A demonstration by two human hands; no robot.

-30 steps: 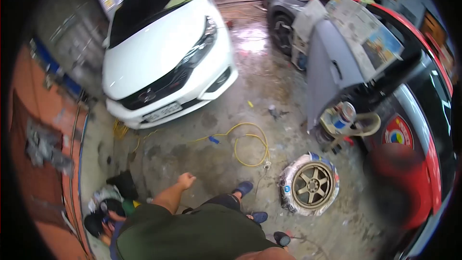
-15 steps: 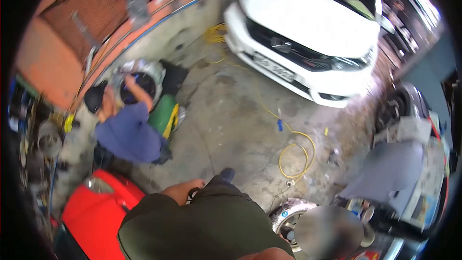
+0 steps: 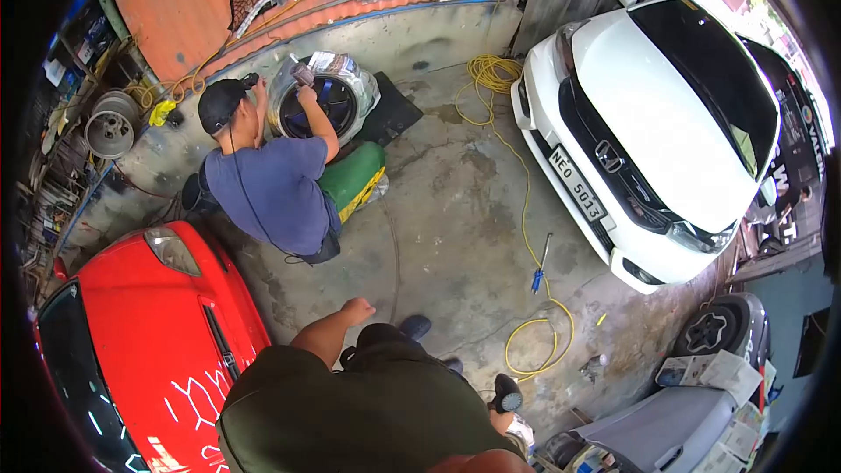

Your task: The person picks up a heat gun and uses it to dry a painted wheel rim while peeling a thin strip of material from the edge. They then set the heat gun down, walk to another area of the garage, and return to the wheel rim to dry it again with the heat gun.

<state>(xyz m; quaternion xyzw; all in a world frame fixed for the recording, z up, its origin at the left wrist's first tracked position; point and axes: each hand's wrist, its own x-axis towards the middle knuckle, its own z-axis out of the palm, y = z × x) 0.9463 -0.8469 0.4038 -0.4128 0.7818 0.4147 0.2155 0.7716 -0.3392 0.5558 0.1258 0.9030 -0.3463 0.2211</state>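
My left hand hangs over the concrete floor by my left leg, with its fingers curled and nothing visible in them. Low in the view, my right hand is closed around a black handheld tool that has a round grey face. Its exact kind I cannot make out. Just beside that hand shows a shiny, silvery wrapped edge, mostly hidden by my body. My dark shoe stands on the floor near the left hand.
A person crouches at a plastic-wrapped wheel, holding a tool. A red car stands left, a white car right. A yellow hose with a blue-handled tool crosses the floor. A grey car panel lies lower right.
The view has swung, so the cars and crouching person appear shifted. The black tool now shows in my right hand; the wheel and blurred shape at lower right have largely left view.
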